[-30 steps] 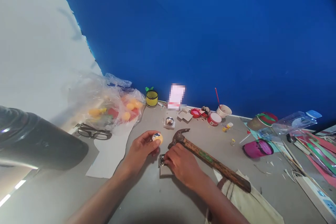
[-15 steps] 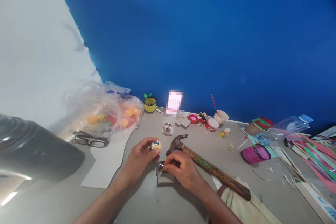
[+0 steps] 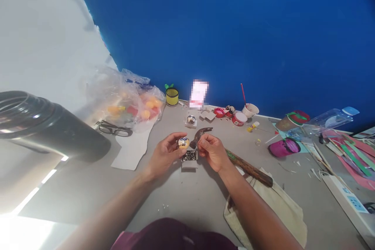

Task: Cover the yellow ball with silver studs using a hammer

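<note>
My left hand (image 3: pixel 167 152) is closed around a small yellow ball (image 3: pixel 183 143), partly covered with shiny silver tack heads. My right hand (image 3: pixel 214 150) hovers just right of the ball with thumb and fingertips pinched together; anything between them is too small to make out. Below and between the hands, an open small box (image 3: pixel 190 166) of silver thumbtacks stands on the table, its flap toward me. Behind my right hand lies a claw hammer (image 3: pixel 249 168) with a worn wooden handle, its head partly hidden.
A clear box with a silver-studded ball (image 3: pixel 191 120) stands behind my hands. A lit phone (image 3: pixel 199 93) leans at the wall. A large dark bottle (image 3: pixel 64 129) and glasses (image 3: pixel 114 129) are left. A cloth (image 3: pixel 281 203), pink cup (image 3: pixel 283 147) and power strip (image 3: pixel 345 199) lie right.
My right hand has lifted out of the tack box and moved up to the right, uncovering the tacks. The ball stays in my left hand. The view has tipped downward.
</note>
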`<state>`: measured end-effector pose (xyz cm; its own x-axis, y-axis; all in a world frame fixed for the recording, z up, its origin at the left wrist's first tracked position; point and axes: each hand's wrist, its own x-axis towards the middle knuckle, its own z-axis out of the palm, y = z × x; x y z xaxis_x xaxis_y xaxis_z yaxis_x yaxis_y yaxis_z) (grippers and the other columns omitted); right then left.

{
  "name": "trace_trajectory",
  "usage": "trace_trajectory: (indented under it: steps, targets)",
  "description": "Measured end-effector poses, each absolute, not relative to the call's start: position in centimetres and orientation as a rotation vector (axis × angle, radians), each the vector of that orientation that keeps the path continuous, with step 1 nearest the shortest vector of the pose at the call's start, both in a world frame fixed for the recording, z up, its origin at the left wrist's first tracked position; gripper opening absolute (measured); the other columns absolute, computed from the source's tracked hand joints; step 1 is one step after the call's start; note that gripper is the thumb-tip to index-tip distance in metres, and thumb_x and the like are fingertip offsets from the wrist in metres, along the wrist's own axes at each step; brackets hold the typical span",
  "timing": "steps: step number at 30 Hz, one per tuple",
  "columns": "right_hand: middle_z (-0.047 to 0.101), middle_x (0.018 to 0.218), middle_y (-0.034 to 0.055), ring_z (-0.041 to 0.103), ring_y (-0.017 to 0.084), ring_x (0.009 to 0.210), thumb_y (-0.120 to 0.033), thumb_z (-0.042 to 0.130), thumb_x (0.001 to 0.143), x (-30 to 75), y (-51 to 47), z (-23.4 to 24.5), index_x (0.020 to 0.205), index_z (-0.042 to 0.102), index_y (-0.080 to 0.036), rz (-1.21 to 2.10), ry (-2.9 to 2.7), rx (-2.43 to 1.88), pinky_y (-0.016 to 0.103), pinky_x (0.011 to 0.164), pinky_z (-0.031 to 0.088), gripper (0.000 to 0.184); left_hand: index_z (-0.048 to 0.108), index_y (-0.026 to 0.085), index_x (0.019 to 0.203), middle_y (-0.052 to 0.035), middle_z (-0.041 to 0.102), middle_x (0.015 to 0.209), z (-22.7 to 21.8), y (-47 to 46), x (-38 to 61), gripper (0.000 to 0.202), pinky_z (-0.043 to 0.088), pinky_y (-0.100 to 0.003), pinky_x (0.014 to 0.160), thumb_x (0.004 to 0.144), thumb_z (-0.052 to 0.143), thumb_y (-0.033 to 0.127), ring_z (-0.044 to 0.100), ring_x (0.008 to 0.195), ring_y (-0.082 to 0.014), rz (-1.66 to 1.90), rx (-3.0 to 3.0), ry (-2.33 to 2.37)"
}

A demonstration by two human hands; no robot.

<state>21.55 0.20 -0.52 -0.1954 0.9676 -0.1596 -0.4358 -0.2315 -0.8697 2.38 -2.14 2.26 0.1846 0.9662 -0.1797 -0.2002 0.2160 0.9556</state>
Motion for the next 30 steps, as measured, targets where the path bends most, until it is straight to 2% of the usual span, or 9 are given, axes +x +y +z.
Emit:
trace_trajectory:
  steps: [3, 6, 8, 13, 19, 24, 30]
  targets:
    - [0.061, 0.063, 0.0000, 0.045, 0.009, 0.055, -0.047, 0.091, 0.064, 21.41, -0.02, -0.65, 0.067, 0.066, -0.017, 1.728, -0.860, -0.896, 0.020, 0.046, 0.034, 0.039, 0.068, 0.020, 0.117, -0.0032, 0.069, 0.089, 1.76, -2.16, 2.28, 0.052, 0.048, -0.027, 0.071, 0.070, 0.086, 0.033, 0.058, 0.074, -0.0133, 1.023, 0.997, 0.977]
    - [0.069, 0.071, 0.0023, 0.050, 0.009, 0.056, -0.040, 0.092, 0.064, 21.38, -0.15, -0.61, 0.078, 0.072, -0.017, 1.790, -0.885, -0.878, 0.020, 0.048, 0.036, 0.033, 0.068, 0.019, 0.118, -0.0030, 0.068, 0.088, 1.61, -1.98, 2.09, 0.052, 0.048, -0.026, 0.071, 0.072, 0.086, 0.034, 0.057, 0.074, -0.0135, 1.023, 1.039, 0.975]
    - [0.071, 0.071, 0.0022, 0.050, 0.009, 0.055, -0.038, 0.092, 0.064, 21.36, -0.18, -0.55, 0.079, 0.073, -0.018, 1.788, -0.906, -0.860, 0.021, 0.048, 0.037, 0.031, 0.068, 0.018, 0.119, -0.0027, 0.068, 0.086, 1.59, -1.91, 2.01, 0.051, 0.048, -0.026, 0.070, 0.073, 0.085, 0.034, 0.057, 0.073, -0.0130, 1.034, 1.058, 0.978]
    - [0.070, 0.070, 0.0020, 0.051, 0.010, 0.056, -0.039, 0.092, 0.063, 21.31, -0.24, -0.59, 0.074, 0.073, -0.019, 1.748, -0.924, -0.852, 0.022, 0.049, 0.038, 0.030, 0.067, 0.018, 0.120, -0.0035, 0.069, 0.089, 1.38, -1.96, 1.98, 0.051, 0.050, -0.027, 0.071, 0.075, 0.084, 0.034, 0.059, 0.073, -0.0129, 1.040, 1.063, 0.944]
    - [0.071, 0.072, 0.0028, 0.057, 0.013, 0.063, -0.038, 0.091, 0.065, 21.06, -0.61, -0.61, 0.078, 0.075, -0.020, 1.699, -1.020, -0.888, 0.024, 0.052, 0.040, 0.028, 0.068, 0.017, 0.121, -0.0053, 0.072, 0.092, 1.32, -2.23, 2.11, 0.049, 0.053, -0.029, 0.075, 0.077, 0.081, 0.034, 0.064, 0.080, -0.0163, 1.013, 1.090, 0.977]
    - [0.067, 0.069, 0.0000, 0.050, 0.010, 0.059, -0.040, 0.089, 0.068, 20.87, -0.77, -0.73, 0.076, 0.074, -0.019, 1.618, -1.092, -0.933, 0.024, 0.054, 0.039, 0.026, 0.065, 0.017, 0.122, -0.0051, 0.072, 0.095, 1.25, -2.43, 2.39, 0.051, 0.055, -0.031, 0.079, 0.076, 0.080, 0.032, 0.066, 0.084, -0.0172, 1.007, 1.137, 1.030]
    - [0.064, 0.067, -0.0011, 0.048, 0.010, 0.058, -0.040, 0.087, 0.070, 20.99, -0.68, -1.05, 0.078, 0.076, -0.019, 1.609, -1.143, -0.950, 0.024, 0.055, 0.037, 0.025, 0.069, 0.019, 0.113, -0.0047, 0.071, 0.102, 1.07, -2.62, 2.48, 0.039, 0.055, -0.031, 0.080, 0.075, 0.077, 0.024, 0.067, 0.087, -0.0166, 1.049, 1.263, 1.122]
